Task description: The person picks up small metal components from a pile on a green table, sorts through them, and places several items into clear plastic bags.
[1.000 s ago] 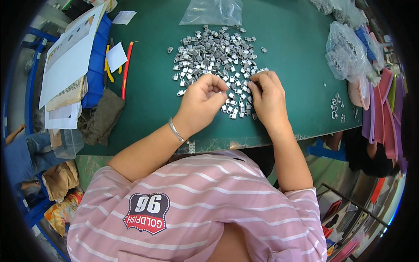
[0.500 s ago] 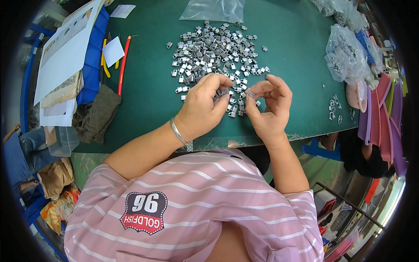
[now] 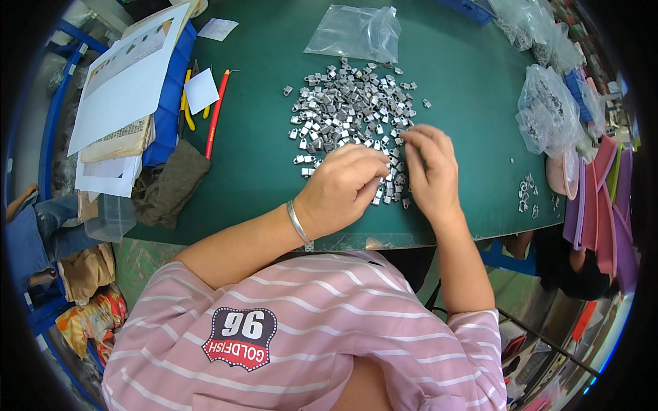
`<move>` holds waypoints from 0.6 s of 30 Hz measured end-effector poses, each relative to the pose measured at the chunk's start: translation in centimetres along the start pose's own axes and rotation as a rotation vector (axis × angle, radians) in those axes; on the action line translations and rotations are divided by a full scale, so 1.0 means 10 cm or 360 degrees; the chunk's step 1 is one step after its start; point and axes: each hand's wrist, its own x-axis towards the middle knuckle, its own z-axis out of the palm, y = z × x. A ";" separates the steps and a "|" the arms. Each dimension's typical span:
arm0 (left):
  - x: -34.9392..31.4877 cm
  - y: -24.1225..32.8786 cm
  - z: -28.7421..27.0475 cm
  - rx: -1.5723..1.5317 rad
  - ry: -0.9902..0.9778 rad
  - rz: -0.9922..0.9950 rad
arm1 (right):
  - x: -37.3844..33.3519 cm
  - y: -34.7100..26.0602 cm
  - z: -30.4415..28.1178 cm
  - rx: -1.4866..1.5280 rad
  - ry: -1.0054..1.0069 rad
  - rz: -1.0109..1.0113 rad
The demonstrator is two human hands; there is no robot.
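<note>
Small silver metal padlocks [image 3: 353, 103] lie in a loose pile on the green tabletop [image 3: 260, 171]. My left hand [image 3: 343, 190], with a metal bangle [image 3: 297, 222] on its wrist, is curled at the near left side of the pile. Its back hides what lies inside the fingers; a half second ago several padlocks showed there. At the pile's right edge is my right hand [image 3: 433, 171], palm turned down. Its fingers are bent and apart from the thumb, the tips close to the padlocks, and nothing shows between them.
Beyond the pile lies a clear plastic bag [image 3: 356, 33]. On the left are a red pencil-like tool [image 3: 218, 113], yellow-handled pliers [image 3: 186, 103], a dark cloth [image 3: 175, 181] and a blue bin [image 3: 171, 103] with papers. Filled bags [image 3: 545, 113] and loose metal rings [image 3: 526, 192] lie right.
My right hand has turned over and reached onto the pile's edge; the padlock between its thumb and finger no longer shows. My left hand has turned further palm down. The whole view has shifted.
</note>
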 end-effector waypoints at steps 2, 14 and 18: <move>0.11 0.00 -0.13 0.0318 0.0061 -0.0042 | 0.14 0.06 0.03 -0.0089 -0.0053 -0.0002; 0.26 -0.40 -0.40 0.0627 -0.0021 -0.0337 | 0.43 0.00 0.27 -0.0071 -0.0268 -0.0165; 0.23 -0.37 -0.38 0.0462 -0.0046 -0.0244 | 0.31 0.01 0.19 -0.0073 -0.0261 -0.0126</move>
